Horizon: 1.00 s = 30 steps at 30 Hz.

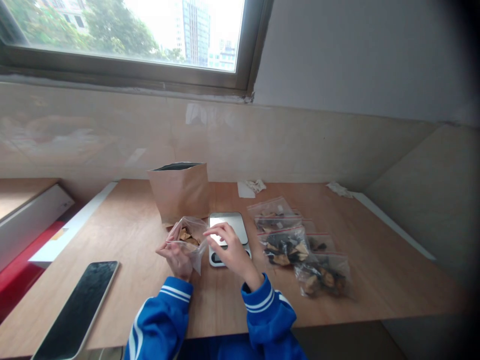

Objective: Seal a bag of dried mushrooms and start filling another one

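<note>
A clear plastic zip bag (197, 257) stands with its mouth open, dried brown pieces (188, 236) inside. My left hand (178, 260) is wrapped around the bag's near left side, partly seen through the film. At the bag's right edge, my right hand (230, 250) reaches over a kitchen scale (238, 227) with its fingers apart; whether the fingertips touch the film I cannot tell. The hand covers part of the scale's display. Behind the bag, a brown kraft paper pouch (182, 192) stands upright with its top open.
Several filled zip bags (287, 245) of dark and tan dried pieces lie overlapping right of the scale. A phone (78, 307) lies at the table's left front. White paper (245, 190) and a crumpled tissue (339, 189) lie near the tiled wall, below a window.
</note>
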Each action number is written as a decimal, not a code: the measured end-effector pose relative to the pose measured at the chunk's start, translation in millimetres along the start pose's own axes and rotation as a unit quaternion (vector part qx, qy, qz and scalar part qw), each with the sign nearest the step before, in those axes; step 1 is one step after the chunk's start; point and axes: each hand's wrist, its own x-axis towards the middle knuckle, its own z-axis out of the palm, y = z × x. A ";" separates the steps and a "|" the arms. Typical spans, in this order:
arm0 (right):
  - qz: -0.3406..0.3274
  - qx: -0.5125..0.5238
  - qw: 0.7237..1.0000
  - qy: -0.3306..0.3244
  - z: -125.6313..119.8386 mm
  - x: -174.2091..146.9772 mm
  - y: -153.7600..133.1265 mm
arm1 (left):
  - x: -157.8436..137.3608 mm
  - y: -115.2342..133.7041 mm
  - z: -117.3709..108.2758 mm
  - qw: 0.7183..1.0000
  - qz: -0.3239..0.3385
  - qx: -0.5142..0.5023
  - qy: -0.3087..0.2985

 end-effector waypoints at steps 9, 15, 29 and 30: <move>0.006 0.045 0.999 -0.023 2.1 -18.3 -15.4 | -16.9 4.1 -10.7 0.997 0.042 -0.068 -0.018; 0.001 0.224 0.970 0.098 -7.3 -24.5 -27.7 | -24.8 34.2 -26.9 0.977 -0.182 -0.094 0.061; 0.027 0.065 0.989 0.130 -30.6 -59.6 -11.1 | -14.7 65.1 -29.6 0.934 -0.292 -0.191 -0.079; 0.032 0.100 0.985 0.133 -29.6 -61.2 -9.7 | -15.0 65.5 -30.6 0.940 -0.274 -0.183 -0.086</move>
